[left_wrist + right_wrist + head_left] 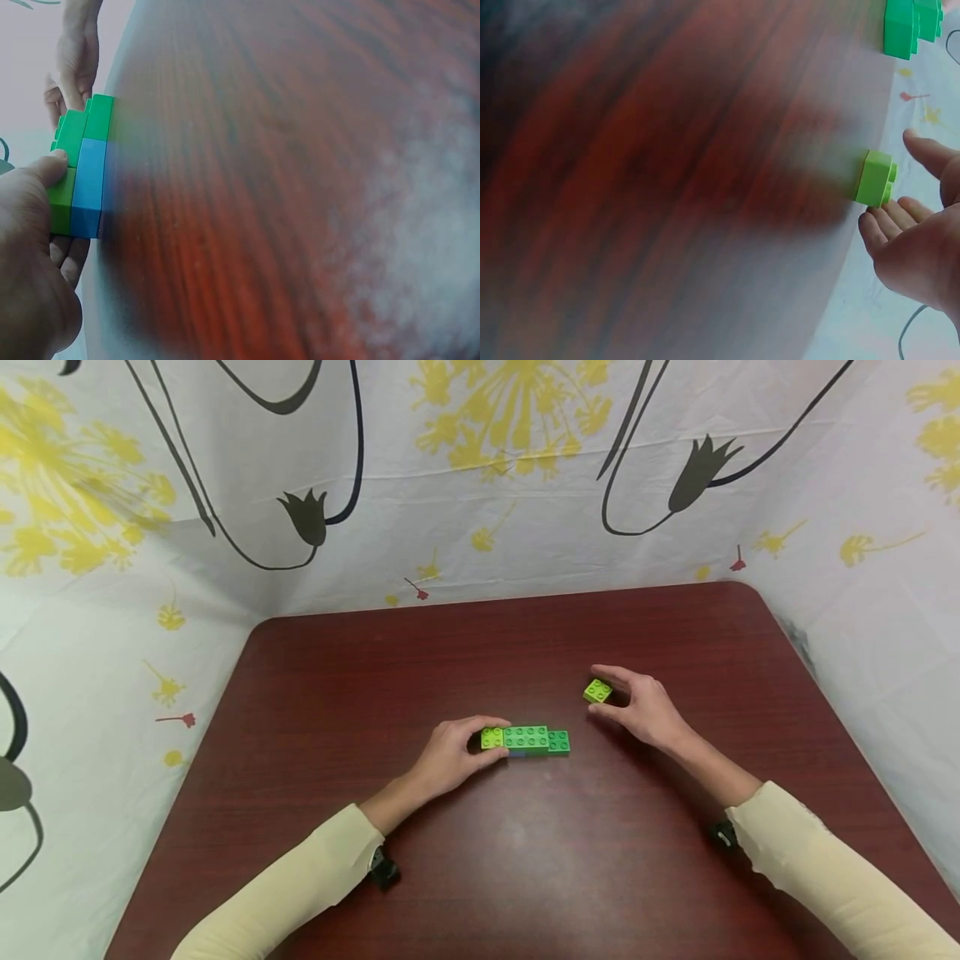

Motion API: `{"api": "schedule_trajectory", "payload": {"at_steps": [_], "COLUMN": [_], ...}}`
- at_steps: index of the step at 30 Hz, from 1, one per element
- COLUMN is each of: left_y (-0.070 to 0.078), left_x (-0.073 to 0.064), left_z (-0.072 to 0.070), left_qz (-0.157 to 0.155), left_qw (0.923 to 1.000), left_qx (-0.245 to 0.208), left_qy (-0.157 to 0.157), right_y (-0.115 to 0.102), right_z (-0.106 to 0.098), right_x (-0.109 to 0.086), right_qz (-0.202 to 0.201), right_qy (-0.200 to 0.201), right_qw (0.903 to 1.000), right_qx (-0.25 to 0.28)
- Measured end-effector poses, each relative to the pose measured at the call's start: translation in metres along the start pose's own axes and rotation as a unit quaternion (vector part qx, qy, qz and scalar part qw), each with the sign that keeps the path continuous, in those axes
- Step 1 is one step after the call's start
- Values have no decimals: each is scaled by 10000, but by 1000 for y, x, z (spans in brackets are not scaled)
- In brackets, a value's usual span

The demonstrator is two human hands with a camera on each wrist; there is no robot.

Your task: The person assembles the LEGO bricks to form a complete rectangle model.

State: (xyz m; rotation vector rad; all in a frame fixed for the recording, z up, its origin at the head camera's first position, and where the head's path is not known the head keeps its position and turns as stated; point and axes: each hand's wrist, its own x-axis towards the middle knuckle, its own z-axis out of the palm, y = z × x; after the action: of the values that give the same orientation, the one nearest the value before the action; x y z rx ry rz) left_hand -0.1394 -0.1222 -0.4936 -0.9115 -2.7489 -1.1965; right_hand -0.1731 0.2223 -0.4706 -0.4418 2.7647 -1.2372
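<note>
My left hand [448,755] pinches the left end of a row of joined toy building bricks, thumb in front and fingers behind. On top sit a lime brick [491,737] and a longer bright green brick [526,738]. Below them are a blue brick [88,184] and a darker green brick [558,742] that juts out to the right. Farther right, a loose lime brick [597,691] with studs up lies on the table. My right hand [647,703] is spread around it, thumb and fingers apart; the right wrist view shows a gap at the thumb.
The dark red wooden table [360,668] has rounded back corners. A white cloth [480,552] with yellow flowers and dark stems hangs behind and beside it. A black wrist device [384,869] shows under the left sleeve, another [724,834] under the right.
</note>
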Motion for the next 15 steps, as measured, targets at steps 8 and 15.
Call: {"api": "schedule_trajectory", "payload": {"at_steps": [8,15], "left_y": [0,2], "left_x": [0,0], "left_z": [0,0], "left_qz": [-34,-73], "left_qw": [10000,10000], "left_qx": [-51,-28], "left_qy": [-6,-8], "right_y": [6,7], "right_z": [0,0], "right_x": [2,3], "right_qz": [117,195], "right_qy": [18,9], "right_qw": [9998,9996], "right_qx": [170,201]}}
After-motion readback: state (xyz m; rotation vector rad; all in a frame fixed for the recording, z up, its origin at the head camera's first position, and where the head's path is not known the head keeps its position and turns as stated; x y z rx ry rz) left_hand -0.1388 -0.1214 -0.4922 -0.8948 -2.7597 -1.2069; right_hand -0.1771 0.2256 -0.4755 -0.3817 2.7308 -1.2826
